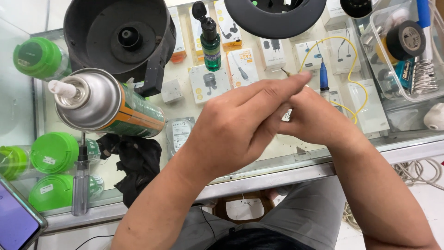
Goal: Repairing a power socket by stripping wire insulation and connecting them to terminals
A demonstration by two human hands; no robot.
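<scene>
My left hand reaches across to the right above the glass counter, fingers stretched out and pressed together. It lies over my right hand, which is curled and partly hidden beneath it. A thin yellow wire loops from behind my left fingertips up and round to my right hand; its bare tip sticks out beside the fingertips. Which hand pinches the wire is hidden. A small white piece shows between the two hands. A blue-handled soldering iron stands just behind them.
A large spray can lies at the left, next to a black round housing, a green bottle, a black rag, a screwdriver and green lids. A clear tub with black tape sits at the right. A phone sits at the lower left.
</scene>
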